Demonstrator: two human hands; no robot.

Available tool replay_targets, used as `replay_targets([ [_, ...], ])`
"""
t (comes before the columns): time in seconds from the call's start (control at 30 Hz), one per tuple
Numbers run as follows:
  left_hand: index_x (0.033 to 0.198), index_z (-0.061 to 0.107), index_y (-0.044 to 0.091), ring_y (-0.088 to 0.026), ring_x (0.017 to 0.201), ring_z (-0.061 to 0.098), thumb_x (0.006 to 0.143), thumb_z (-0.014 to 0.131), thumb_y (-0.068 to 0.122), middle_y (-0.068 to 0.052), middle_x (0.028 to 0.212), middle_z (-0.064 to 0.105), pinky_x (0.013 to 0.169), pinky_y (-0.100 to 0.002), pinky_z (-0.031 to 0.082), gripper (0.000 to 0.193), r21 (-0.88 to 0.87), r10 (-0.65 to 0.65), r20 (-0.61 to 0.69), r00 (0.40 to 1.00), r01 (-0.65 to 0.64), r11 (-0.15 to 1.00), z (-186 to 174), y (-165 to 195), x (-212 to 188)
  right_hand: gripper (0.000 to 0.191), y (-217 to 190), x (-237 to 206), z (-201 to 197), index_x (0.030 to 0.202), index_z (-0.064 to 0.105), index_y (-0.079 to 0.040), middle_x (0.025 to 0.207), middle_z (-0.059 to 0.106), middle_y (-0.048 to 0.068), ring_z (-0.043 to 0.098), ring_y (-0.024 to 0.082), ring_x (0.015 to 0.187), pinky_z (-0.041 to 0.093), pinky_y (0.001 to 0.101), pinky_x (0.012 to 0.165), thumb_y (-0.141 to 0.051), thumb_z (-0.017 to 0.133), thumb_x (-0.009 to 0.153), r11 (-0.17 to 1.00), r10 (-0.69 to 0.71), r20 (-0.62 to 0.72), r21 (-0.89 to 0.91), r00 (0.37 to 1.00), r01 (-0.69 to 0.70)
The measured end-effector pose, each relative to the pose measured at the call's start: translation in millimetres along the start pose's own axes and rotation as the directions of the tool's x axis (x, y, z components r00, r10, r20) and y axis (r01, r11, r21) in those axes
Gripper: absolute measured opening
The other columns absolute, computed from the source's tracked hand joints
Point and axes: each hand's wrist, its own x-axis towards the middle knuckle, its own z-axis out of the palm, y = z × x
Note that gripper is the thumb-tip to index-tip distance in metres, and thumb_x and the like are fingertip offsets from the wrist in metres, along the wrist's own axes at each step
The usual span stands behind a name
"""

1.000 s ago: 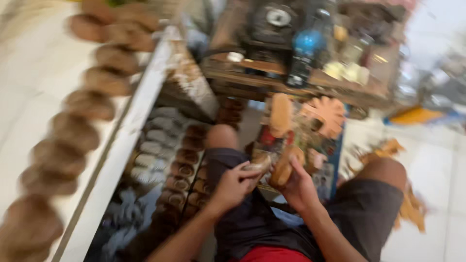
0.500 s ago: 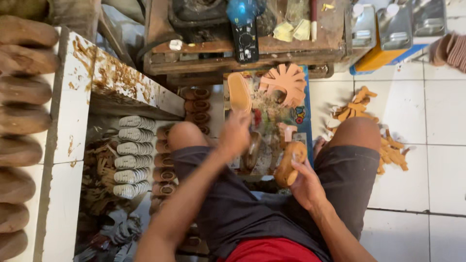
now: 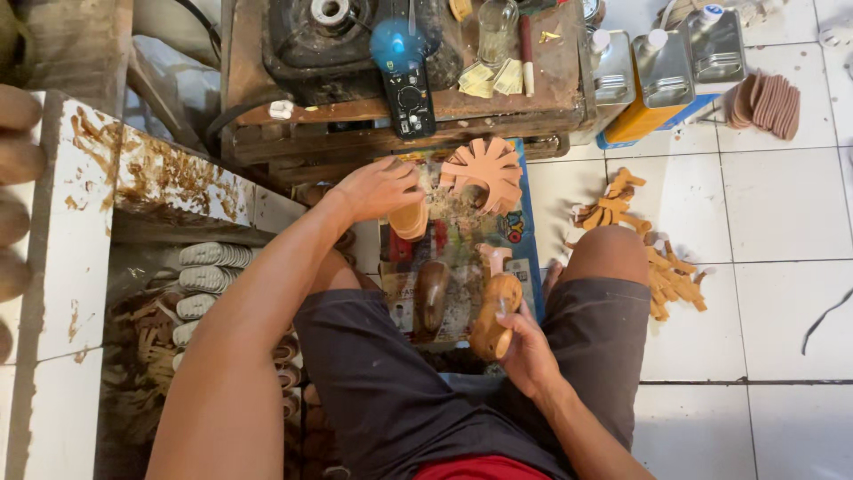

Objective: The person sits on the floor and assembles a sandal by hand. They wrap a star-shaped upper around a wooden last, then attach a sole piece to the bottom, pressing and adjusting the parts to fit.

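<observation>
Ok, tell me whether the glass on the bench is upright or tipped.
Upright: the glass stands on the bench with its open mouth facing the camera.

left hand (image 3: 378,188): your fingers hide most of the tan piece (image 3: 410,220) | right hand (image 3: 526,354): palm covers the wooden form's (image 3: 494,326) lower end | brown forms (image 3: 16,160): cut off at your left picture edge
</observation>
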Motion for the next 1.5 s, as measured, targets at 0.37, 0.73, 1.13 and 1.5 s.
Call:
replay_targets([
  [0.37, 0.140, 0.048, 0.006, -0.016, 0.107, 0.058, 0.102, 0.056, 0.010, -0.009, 0.124, 0.060, 0.092, -0.032, 0.051, 0.039, -0.980, -0.919, 0.193, 0.343, 0.029, -0.196, -30.8, 153.3, -22.4, 0.071, -13.4, -19.9, 11.1, 0.148, 0.054, -0.005, 0.138, 0.064, 0.010, 0.061, 0.026, 0.125, 0.046, 0.0408, 0.106, -0.006, 0.056, 0.077, 0.973, -0.195, 0.116, -0.100, 0.974, 0.207],
  [0.73, 0.155, 0.020, 0.005, -0.026, 0.124, 0.059, 0.085, 0.081, 0.010, -0.018, 0.139, 0.056, 0.101, -0.038, 0.053, 0.092, -0.756, -0.821, 0.363, 0.440, -0.376, -0.536, -112.0, 262.8, 12.0, 0.064, -19.7, -48.8, 69.9, 0.149, 0.050, 0.003, 0.155, 0.052, 0.025, 0.049, 0.034, 0.147, 0.035, 0.0429, 0.123, 0.001, 0.071, 0.088, -0.064, -0.657, 0.562, -0.706, 0.503, 0.705],
  [1.13, 0.167, 0.000, 0.016, -0.028, 0.137, 0.053, 0.075, 0.091, 0.008, -0.021, 0.152, 0.044, 0.104, -0.043, 0.054, 0.130, -0.659, -0.782, 0.219, 0.584, -0.502, -0.560, -135.1, 261.9, 7.9, 0.066, -2.8, -70.8, 8.9, 0.140, 0.055, 0.004, 0.132, 0.065, 0.022, 0.068, 0.035, 0.121, 0.053, 0.0382, 0.104, -0.007, 0.084, 0.082, -0.272, -0.715, 0.604, -0.704, 0.352, 0.656],
  [1.5, 0.164, 0.004, 0.015, -0.030, 0.148, 0.045, 0.079, 0.088, 0.007, -0.021, 0.156, 0.038, 0.115, -0.049, 0.050, 0.120, -0.680, -0.763, 0.184, 0.619, -0.481, -0.553, -150.1, 261.3, 3.5, 0.060, -6.1, -70.3, 12.6, 0.133, 0.060, 0.005, 0.123, 0.069, 0.024, 0.072, 0.038, 0.111, 0.058, 0.0394, 0.098, -0.006, 0.087, 0.080, -0.412, -0.732, 0.653, -0.649, 0.191, 0.640],
])
